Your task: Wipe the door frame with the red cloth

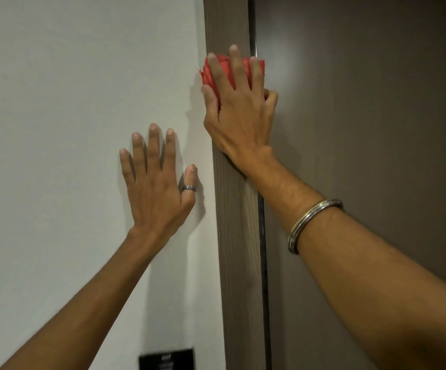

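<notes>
Red cloth (227,73), bunched, is pinned flat against wood-grain door frame (236,209) under right hand (239,113), fingers spread over it. Left hand (157,188), w/ ring, is laid open-palmed on smooth white wall (56,102), just beside frame. Metal bangle (311,222) is worn on right forearm.

no readable text is found; pale marks on the black wall plate (166,359) are too blurred.

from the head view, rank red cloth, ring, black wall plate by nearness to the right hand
1. red cloth, under the right hand, on the door frame.
2. ring, left hand's thumb, lower left.
3. black wall plate, bottom edge.
</notes>
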### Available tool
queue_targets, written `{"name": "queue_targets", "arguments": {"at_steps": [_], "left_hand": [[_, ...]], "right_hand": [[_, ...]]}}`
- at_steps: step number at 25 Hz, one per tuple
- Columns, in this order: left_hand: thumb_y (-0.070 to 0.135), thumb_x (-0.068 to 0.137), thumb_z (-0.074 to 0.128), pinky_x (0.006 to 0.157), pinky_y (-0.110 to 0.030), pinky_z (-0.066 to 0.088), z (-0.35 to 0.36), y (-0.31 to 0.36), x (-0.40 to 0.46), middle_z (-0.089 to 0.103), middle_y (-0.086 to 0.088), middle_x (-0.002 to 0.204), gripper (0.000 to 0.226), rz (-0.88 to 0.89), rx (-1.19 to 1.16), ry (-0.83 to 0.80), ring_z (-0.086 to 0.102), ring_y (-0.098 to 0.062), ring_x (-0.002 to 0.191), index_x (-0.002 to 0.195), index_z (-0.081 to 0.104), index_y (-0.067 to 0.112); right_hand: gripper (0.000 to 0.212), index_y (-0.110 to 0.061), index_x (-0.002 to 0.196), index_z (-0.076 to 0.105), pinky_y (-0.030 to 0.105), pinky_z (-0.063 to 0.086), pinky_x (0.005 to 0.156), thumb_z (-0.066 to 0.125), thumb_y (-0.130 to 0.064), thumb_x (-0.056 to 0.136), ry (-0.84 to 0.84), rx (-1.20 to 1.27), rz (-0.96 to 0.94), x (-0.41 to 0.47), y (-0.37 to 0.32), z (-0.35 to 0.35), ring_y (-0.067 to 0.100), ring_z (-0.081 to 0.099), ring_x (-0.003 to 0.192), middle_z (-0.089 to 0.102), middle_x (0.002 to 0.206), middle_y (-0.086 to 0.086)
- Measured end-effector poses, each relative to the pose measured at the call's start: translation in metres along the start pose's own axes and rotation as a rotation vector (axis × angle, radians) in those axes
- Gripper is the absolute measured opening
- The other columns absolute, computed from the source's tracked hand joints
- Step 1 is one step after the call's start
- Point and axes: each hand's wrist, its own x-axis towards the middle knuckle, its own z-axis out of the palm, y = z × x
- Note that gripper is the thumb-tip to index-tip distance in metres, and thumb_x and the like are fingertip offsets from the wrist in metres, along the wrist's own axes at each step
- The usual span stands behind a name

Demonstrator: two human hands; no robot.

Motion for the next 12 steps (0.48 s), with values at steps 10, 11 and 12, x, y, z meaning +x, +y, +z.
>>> {"name": "queue_targets", "arguments": {"at_steps": [10, 11, 12], "left_hand": [[0.049, 0.109, 0.033, 0.129, -0.059, 0.01, 0.017, 0.005, -0.144, 0.02, -0.019, 0.172, 0.069, 0.099, -0.032, -0.123, 0.017, -0.043, 0.159, 0.166, 0.02, 0.012], [0.047, 0.108, 0.034, 0.129, -0.059, 0.01, 0.018, 0.005, -0.156, 0.02, -0.019, 0.172, 0.068, 0.101, -0.039, -0.134, 0.017, -0.043, 0.159, 0.165, 0.02, 0.012], [0.046, 0.108, 0.036, 0.129, -0.058, 0.009, 0.017, 0.005, -0.169, 0.021, -0.019, 0.172, 0.069, 0.101, -0.041, -0.148, 0.016, -0.042, 0.159, 0.165, 0.019, 0.012]], "right_hand": [[0.057, -0.031, 0.156, 0.046, 0.056, 0.04, 0.107, 0.038, -0.055, 0.105, 0.003, 0.007, 0.103, -0.221, 0.003, 0.025, 0.038, 0.036, 0.154, 0.041, 0.166, 0.009], [0.056, -0.031, 0.156, 0.045, 0.055, 0.04, 0.106, 0.038, -0.056, 0.106, 0.002, -0.011, 0.092, -0.24, 0.005, 0.027, 0.039, 0.037, 0.154, 0.041, 0.166, 0.009], [0.056, -0.032, 0.157, 0.043, 0.055, 0.04, 0.104, 0.04, -0.055, 0.105, -0.003, -0.03, 0.082, -0.261, 0.007, 0.028, 0.039, 0.037, 0.154, 0.041, 0.166, 0.009]]}}
